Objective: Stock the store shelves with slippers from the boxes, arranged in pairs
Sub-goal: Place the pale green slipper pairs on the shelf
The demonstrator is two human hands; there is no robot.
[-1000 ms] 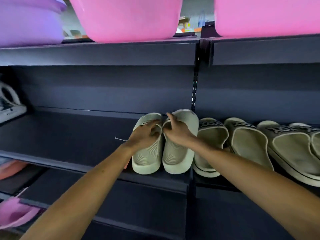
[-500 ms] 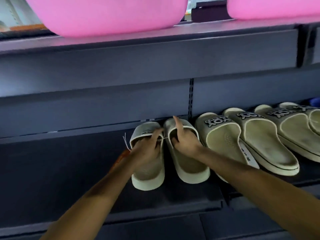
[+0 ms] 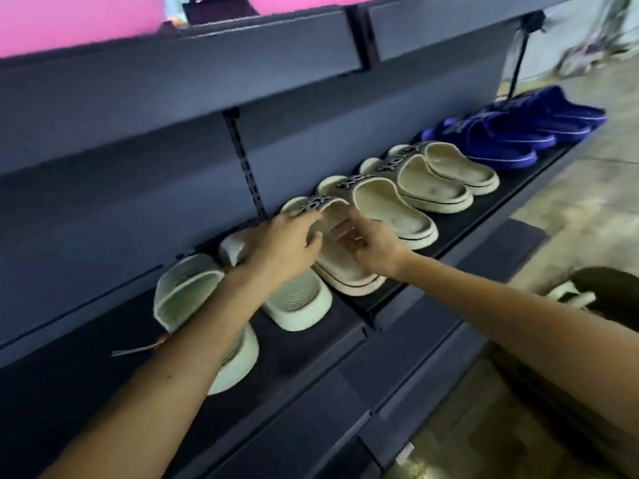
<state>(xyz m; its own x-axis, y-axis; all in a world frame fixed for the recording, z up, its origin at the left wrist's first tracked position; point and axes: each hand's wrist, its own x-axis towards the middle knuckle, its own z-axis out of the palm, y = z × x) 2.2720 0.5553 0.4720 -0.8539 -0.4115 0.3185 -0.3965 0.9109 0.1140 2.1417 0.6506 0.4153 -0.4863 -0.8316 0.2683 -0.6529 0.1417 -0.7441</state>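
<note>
two pale-green slippers [image 3: 297, 302], four cream slippers [image 3: 390, 209]

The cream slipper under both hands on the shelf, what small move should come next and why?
Probably nudge the cream slipper right, against its partner. Both the left hand and the right hand rest on it, and its heel sits nearer the pale green slipper than its own pair.

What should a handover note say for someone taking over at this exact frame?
Left hand: open, resting over the toe end of the pale green pair.
Right hand: fingers loosely curled at the nearest beige slipper; grip unclear.
On the shelf: two pale green slippers at the left, then four beige strap slippers, then blue slippers at the far right.
Done: these pairs are shelved.
Left: straighten the beige slipper. At least one more slipper sits in the container at lower right.
</note>
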